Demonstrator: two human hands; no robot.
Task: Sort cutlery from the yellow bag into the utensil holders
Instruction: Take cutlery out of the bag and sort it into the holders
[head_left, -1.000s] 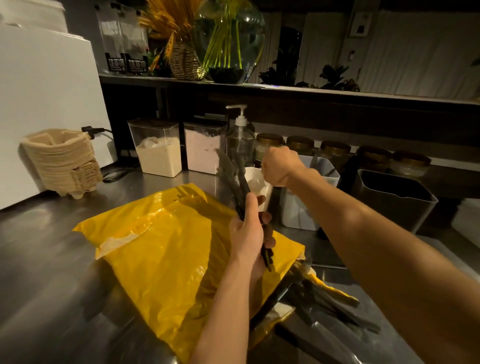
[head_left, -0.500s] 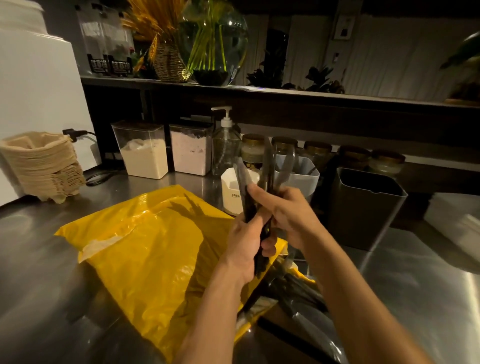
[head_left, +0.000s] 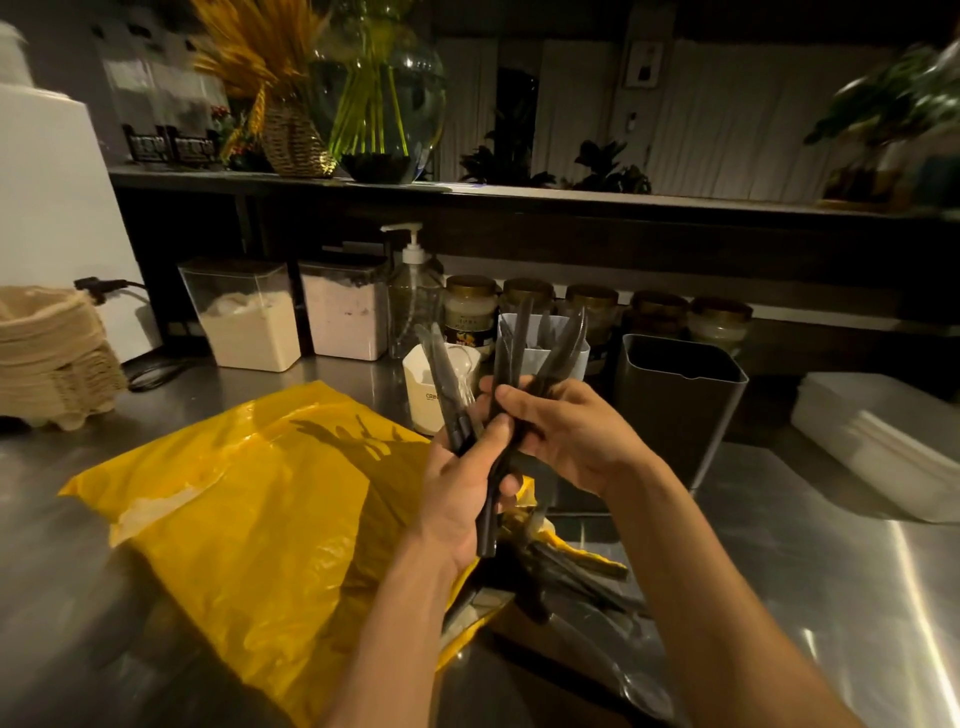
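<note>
While both hands meet above the counter, left hand (head_left: 457, 493) grips a fan of black cutlery (head_left: 511, 358) by the handles. Right hand (head_left: 566, 431) pinches one piece near mid-shaft.

Handling, judged: thin plastic, so light, stiff but bendy. Some look clear-wrapped, hence slick. Best taken at the handle, one piece at a time.

Long axes near upright. Working ends point to twelve o'clock, handles to six, the fan spreading eleven to one.

Holders at twelve to two o'clock: white cup (head_left: 428, 400), white holder (head_left: 566, 358), dark bin (head_left: 680, 405). Yellow bag (head_left: 260, 509) at eight o'clock, loose pieces (head_left: 576, 571) spilling from its mouth at six.
</note>
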